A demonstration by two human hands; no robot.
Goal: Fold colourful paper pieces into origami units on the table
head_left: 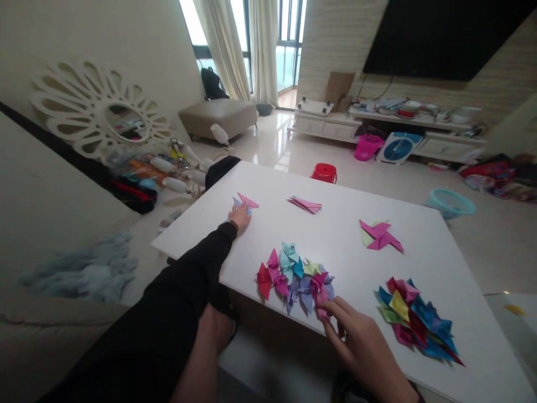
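Observation:
My left hand (240, 216) is stretched to the far left of the white table (268, 224), its fingers apart over a blue folded paper piece (248, 210). A pink folded paper piece (249, 200) lies just beyond the fingertips. At the near edge, my right hand (356, 331) has thumb and fingers closed round a pink origami piece (323, 310). That piece sits at the right end of a cluster of origami pieces (293, 285) in red, pink, light blue, purple and pale green. Part of it is hidden by my fingers.
Pink folded strips (305, 205) lie at the table's back. A pink and pale green pinwheel-like pair (381, 235) is farther right, with a multicoloured origami pile (417, 319) nearer me. A red stool (324, 172) and a blue basket (452, 203) stand beyond the table.

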